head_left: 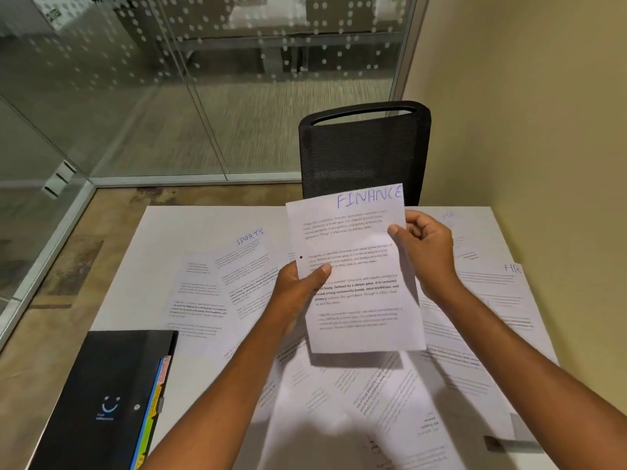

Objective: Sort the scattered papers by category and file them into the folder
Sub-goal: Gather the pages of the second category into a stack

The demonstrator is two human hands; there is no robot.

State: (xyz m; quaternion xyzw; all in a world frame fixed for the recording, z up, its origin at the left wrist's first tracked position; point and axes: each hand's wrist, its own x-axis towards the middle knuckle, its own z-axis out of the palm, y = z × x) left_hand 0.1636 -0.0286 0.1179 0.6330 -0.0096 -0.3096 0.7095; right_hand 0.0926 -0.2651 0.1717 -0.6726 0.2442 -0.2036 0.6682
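Both hands held one sheet up: left hand [298,283] thumb pinched its left edge, right hand [424,245] fingers pinched its right edge. Sheet [359,300] headed FINANCE. Papers [237,283] lay scattered beneath the fingers; folder [108,395] shut, left of them. Sorting barely begun

The sheet [356,300] is white with black print and a blue heading, as are the papers [203,290]. The folder [101,374] is black with a pale blue smile mark and blue, green, yellow and pink tabs [153,413]. The chair [363,147] is black mesh, the glass [135,62] white-dotted, the wall [526,113] cream.
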